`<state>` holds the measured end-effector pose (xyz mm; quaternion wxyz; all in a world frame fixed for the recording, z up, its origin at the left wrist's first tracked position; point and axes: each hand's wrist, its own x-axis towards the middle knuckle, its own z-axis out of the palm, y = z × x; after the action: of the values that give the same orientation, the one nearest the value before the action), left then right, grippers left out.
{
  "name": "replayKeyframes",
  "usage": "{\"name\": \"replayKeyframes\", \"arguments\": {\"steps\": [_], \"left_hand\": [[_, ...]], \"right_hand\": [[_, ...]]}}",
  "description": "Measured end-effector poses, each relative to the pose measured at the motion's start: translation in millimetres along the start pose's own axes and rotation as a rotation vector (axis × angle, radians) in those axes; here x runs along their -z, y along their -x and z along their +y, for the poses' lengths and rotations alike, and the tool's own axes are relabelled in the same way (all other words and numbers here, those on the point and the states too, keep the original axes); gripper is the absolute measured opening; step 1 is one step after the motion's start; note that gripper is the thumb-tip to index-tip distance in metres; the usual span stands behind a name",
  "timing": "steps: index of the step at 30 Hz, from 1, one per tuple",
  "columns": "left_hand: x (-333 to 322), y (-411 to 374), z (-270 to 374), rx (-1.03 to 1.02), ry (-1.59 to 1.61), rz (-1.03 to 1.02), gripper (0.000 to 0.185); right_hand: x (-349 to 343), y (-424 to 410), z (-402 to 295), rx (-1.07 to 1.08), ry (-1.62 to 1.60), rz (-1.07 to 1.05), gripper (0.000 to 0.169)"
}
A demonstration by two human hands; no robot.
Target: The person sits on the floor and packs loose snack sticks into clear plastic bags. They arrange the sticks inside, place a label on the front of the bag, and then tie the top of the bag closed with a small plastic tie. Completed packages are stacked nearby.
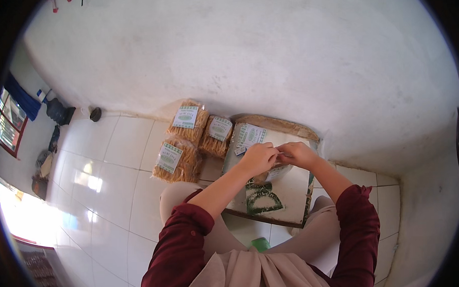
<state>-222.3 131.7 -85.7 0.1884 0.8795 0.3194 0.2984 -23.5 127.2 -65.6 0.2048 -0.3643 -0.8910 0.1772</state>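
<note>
My left hand [261, 157] and my right hand [299, 154] meet over a small low table [303, 186]. Between their fingertips they pinch the upper edge of a clear plastic bag [278, 173]. The bag's body sits below the hands and bears a printed label; my hands and its shine partly hide the contents. Beyond my left hand, printed labels [253, 133] lie on the table. A small blue-and-white box [240, 151] rests close to my left wrist.
Left of the table, three filled bags of yellow-brown snack sticks [189, 118] [216, 134] [173, 160] are on the tiled floor [113, 178]. A white wall [226, 60] rises behind. A green object [260, 244] shows between my legs. A water jug [56, 111] stands far left.
</note>
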Motion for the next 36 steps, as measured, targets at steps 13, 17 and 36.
{"name": "replayKeyframes", "arguments": {"steps": [13,17,36], "left_hand": [[30,-4,-9,0.392,0.204,-0.336,0.029],[18,1,-28,0.292,0.344,-0.315,0.023],[-10,15,-8,-0.002,-0.181,0.107,0.007]], "right_hand": [[-2,6,-15,-0.062,0.013,0.02,0.013],[-2,7,-18,-0.064,-0.026,0.028,0.013],[-11,2,-15,-0.198,-0.021,-0.029,0.023]]}}
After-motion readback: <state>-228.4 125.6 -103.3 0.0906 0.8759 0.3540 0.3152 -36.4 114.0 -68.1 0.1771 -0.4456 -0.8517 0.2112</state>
